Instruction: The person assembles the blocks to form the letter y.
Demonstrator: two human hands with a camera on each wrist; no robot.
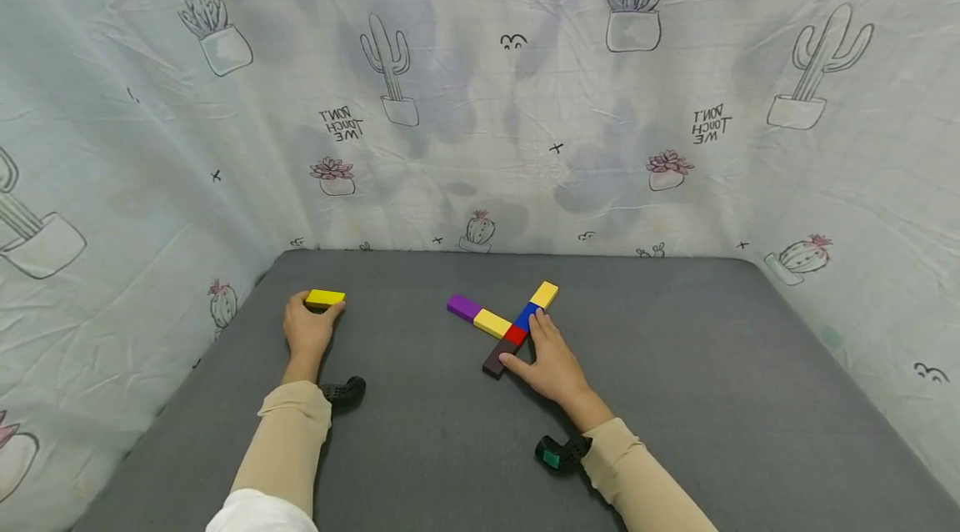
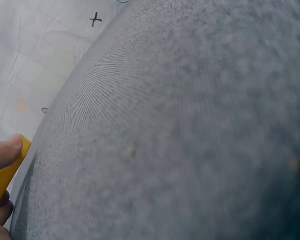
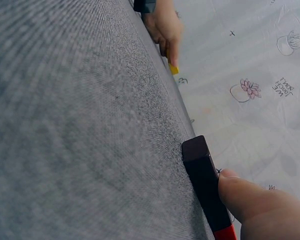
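Observation:
At the table's far left, my left hand pinches a bright yellow block between thumb and fingers. The left wrist view shows the thumb against that block; whether it touches the table, I cannot tell. My right hand rests at a slanting row of blocks, its thumb touching the dark brown block and its fingertips on the blue block. Between these two lies a red block. A pale yellow block forms the row's far end.
Branching left from the row are another pale yellow block and, end to end with it, a purple block. The grey table ends at a white printed cloth behind and at both sides.

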